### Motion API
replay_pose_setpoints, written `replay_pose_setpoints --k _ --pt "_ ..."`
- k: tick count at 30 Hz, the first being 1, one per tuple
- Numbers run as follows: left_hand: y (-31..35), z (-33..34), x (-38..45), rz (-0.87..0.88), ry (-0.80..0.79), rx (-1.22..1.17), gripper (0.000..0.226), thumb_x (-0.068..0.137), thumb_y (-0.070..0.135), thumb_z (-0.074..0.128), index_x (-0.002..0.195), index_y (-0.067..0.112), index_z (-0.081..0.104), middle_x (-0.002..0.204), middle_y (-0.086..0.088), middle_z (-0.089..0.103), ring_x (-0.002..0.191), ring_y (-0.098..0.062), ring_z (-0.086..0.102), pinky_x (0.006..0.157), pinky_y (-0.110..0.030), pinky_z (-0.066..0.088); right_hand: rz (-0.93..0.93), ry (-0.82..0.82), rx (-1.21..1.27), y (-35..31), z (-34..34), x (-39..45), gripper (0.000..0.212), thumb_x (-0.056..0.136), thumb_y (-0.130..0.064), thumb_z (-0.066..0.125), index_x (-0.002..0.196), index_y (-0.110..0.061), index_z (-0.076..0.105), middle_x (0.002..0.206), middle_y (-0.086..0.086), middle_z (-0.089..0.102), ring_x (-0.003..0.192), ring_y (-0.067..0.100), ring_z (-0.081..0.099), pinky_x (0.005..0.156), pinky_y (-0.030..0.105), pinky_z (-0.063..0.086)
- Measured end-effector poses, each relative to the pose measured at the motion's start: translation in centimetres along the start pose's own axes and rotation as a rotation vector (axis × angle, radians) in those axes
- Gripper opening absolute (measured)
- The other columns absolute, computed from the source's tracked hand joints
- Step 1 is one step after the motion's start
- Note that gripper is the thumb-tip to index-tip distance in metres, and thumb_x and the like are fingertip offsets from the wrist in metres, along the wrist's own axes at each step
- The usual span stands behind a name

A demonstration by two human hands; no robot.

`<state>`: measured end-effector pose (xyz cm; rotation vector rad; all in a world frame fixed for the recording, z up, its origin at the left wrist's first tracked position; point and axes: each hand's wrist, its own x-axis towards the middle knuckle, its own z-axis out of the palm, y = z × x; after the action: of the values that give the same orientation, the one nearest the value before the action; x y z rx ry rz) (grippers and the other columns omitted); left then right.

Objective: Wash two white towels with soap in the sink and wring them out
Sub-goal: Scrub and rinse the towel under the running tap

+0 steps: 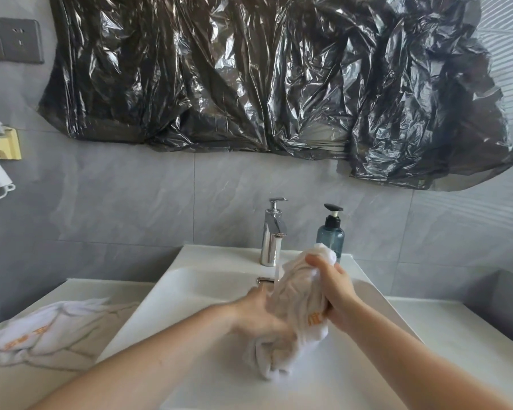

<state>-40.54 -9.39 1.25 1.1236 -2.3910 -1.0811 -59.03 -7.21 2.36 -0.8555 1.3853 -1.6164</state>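
Nearest to us: both forearms reach in over the white sink point(190, 291). Our left hand point(258, 316) looks closed around the lower end of a bunched white towel point(301, 306); it's blurred, so finger detail is unclear. Our right hand point(333, 287) grips the upper part, fingers curled round the cloth, thumb near the top. The towel runs as a roll from low in the basin up to near the tap, held over the sink. Orange lettering shows near the right hand. We judge this is scrubbing or wringing; can't tell which.

Second white towel point(46, 331) lies crumpled on the counter point(456, 335) left of the sink, apart from both hands, orange print visible.

Further back: chrome faucet point(273, 235) at the basin's rear. A thin stream seems to run from the spout just beside the towel; not certain. Blue soap pump bottle point(331, 233) stands on the sink's rear edge, right behind the towel's top end.

Behind that: grey tiled wall, black plastic sheeting point(264, 75) taped across it.

Risks:
- Towel top or right hand swings back and knocks the soap bottle over; it's close.
- Wringing too high or off-centre sends water onto the counter.
- Wet soapy cloth slips from the grip and drops in the basin.
- Counter towel sits near the edge; a left-elbow brush could drag it off.
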Motion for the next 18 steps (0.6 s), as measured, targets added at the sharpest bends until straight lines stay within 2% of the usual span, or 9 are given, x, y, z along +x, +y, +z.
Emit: replay_pose_setpoints --k 2,4,6,9,11,12,14,17,18 --pt "-0.6 0.7 -0.7 -0.064 -0.101 0.153 0.059 0.070 0.055 0.076 0.117 0.022 0.067 0.110 0.002 0.073 0.109 -0.021 0.070 0.092 -0.034 0.055 -0.032 -0.013 0.094 -0.3 -0.1 0.0 0.029 0.090 -0.030 0.075 0.115 -0.022 0.064 0.100 0.013 0.078 0.094 0.031 0.076 0.090 0.050 0.061" --pt "-1.2 1.0 -0.2 -0.137 -0.060 0.247 0.041 0.088 0.039 0.066 0.125 0.020 0.062 0.118 0.000 0.071 0.111 -0.024 0.067 0.095 -0.036 0.053 -0.044 -0.033 0.141 -0.7 -0.2 0.0 0.030 0.091 -0.026 0.074 0.118 -0.021 0.064 0.103 0.015 0.078 0.098 0.034 0.076 0.091 0.052 0.060" --pt "-1.9 1.0 1.0 -0.189 0.033 0.278 0.038 0.088 0.037 0.052 0.122 0.020 0.059 0.126 -0.003 0.069 0.117 -0.028 0.065 0.097 -0.037 0.053 -0.027 -0.034 0.139 -1.0 -0.3 -0.1 0.030 0.090 -0.024 0.073 0.119 -0.016 0.066 0.104 0.017 0.078 0.098 0.036 0.076 0.094 0.053 0.059" --pt "-2.0 -0.2 2.4 -0.255 0.347 -0.094 0.028 0.095 0.028 0.045 0.109 0.013 0.064 0.114 -0.010 0.071 0.106 -0.031 0.067 0.078 -0.033 0.050 -0.028 0.049 0.055 -0.8 -0.4 -0.1 0.024 0.085 -0.027 0.072 0.108 -0.018 0.069 0.095 0.014 0.075 0.087 0.033 0.073 0.089 0.052 0.058" --pt "-0.8 -1.8 2.4 -0.263 0.586 -0.527 0.023 0.096 0.007 0.044 0.083 0.009 0.062 0.076 -0.011 0.068 0.071 -0.029 0.064 0.057 -0.029 0.042 -0.054 0.104 -0.026 -0.4 0.0 -0.2 0.023 0.083 -0.033 0.073 0.103 -0.021 0.069 0.091 0.011 0.071 0.082 0.030 0.068 0.083 0.047 0.060" --pt "-0.1 -2.4 2.5 -0.254 0.628 -0.763 0.028 0.093 0.004 0.042 0.071 0.008 0.059 0.059 -0.010 0.061 0.055 -0.026 0.058 0.050 -0.025 0.038 -0.075 0.104 -0.051 -0.3 0.4 -0.4 0.025 0.084 -0.036 0.073 0.103 -0.020 0.068 0.089 0.010 0.070 0.078 0.027 0.067 0.076 0.042 0.058" --pt "1.6 -3.0 3.0 -0.212 0.567 -1.101 0.044 0.095 0.016 0.038 0.057 0.007 0.059 0.048 -0.012 0.055 0.040 -0.021 0.054 0.047 -0.020 0.039 -0.128 0.074 -0.093 -0.4 1.6 -1.0 0.030 0.083 -0.040 0.072 0.105 -0.020 0.068 0.090 0.010 0.071 0.076 0.023 0.066 0.069 0.038 0.055" --pt "2.6 -1.8 4.9 -0.095 0.353 -1.125 0.052 0.091 0.044 0.037 0.067 0.007 0.065 0.074 -0.022 0.063 0.067 -0.028 0.063 0.066 -0.030 0.048 -0.170 0.045 -0.140 0.1 4.2 -1.8 0.028 0.088 -0.044 0.071 0.105 -0.022 0.066 0.094 0.005 0.074 0.087 0.020 0.072 0.082 0.040 0.060" --pt "2.3 -1.2 5.7 -0.056 0.352 -1.096 0.048 0.089 0.048 0.041 0.072 0.008 0.063 0.080 -0.020 0.062 0.074 -0.028 0.061 0.069 -0.031 0.049 -0.183 0.036 -0.145 0.7 5.1 -2.3 0.027 0.089 -0.045 0.070 0.105 -0.023 0.066 0.094 0.003 0.075 0.088 0.018 0.073 0.085 0.040 0.059"
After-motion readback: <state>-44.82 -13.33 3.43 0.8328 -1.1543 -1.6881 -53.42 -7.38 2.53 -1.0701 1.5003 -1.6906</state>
